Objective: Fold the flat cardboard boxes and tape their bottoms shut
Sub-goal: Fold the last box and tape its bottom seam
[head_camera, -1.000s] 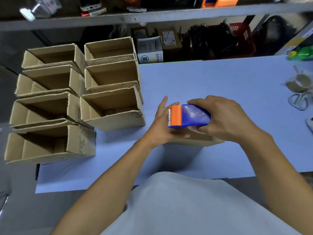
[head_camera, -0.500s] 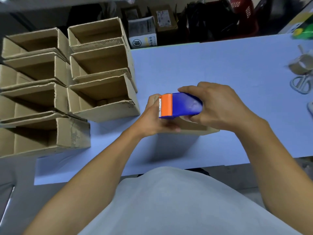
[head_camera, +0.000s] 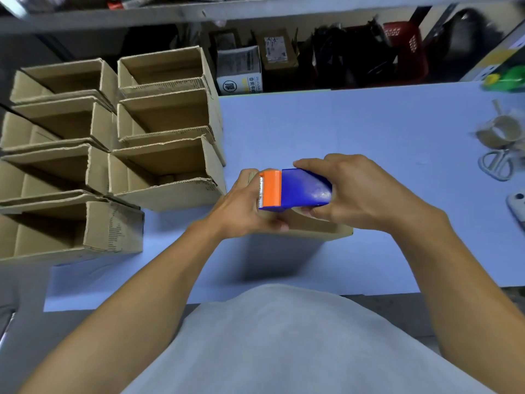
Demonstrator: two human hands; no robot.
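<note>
Because the box (head_camera: 318,227) sits under both hands at the middle of the table (head_camera: 369,132), little of it shows: a tan cardboard edge and one corner poking out to the right below the right hand (head_camera: 366,194), and a sliver beyond the left hand (head_camera: 244,207). Its long axis appears to run left to right, the same line as the dispenser (head_camera: 295,190) riding on top of it. The left hand grips the box's left end, thumb curled along the near side and fingers wrapped over the far one, directly beside the dispenser's orange, toothed cutter end. The right hand has its fingers curled over the blue body of the dispenser and its thumb underneath, holding it firmly. The cutter therefore points at the left hand, touching or just short of it; which cannot be told. Judging from this, the tape run has reached the box's left edge, and the coming move likely turns on carrying the cutter down over that edge without meeting the left fingers. Farther off to the left, the folded boxes (head_camera: 167,172) stand open-topped in two tight rows, their ragged flaps upright.
</note>
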